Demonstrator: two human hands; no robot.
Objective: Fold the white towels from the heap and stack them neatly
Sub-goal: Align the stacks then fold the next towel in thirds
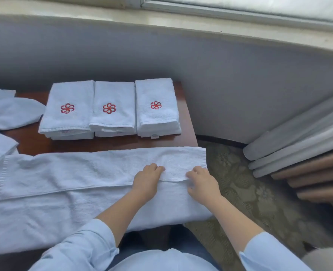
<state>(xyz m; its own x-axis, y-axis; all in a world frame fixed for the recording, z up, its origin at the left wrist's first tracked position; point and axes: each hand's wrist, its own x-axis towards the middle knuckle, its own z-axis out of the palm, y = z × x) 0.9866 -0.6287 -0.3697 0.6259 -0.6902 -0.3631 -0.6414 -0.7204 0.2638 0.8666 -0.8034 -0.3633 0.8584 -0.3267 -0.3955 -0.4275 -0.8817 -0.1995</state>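
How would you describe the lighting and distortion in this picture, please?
Head view: soft daylight, no glare or hard shadows; the wide lens bows the window sill; the folded stacks look sharp; the left hand and right hand gripping the towel look slightly soft.

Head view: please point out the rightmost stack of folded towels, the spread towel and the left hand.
rightmost stack of folded towels (156, 119): head view, top towel, lower part.
spread towel (64, 173): head view, folded upper layer.
left hand (146, 181): head view, back of hand.

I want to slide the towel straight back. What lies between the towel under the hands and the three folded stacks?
In the head view, only a bare strip of brown table separates the spread towel from the stacks.
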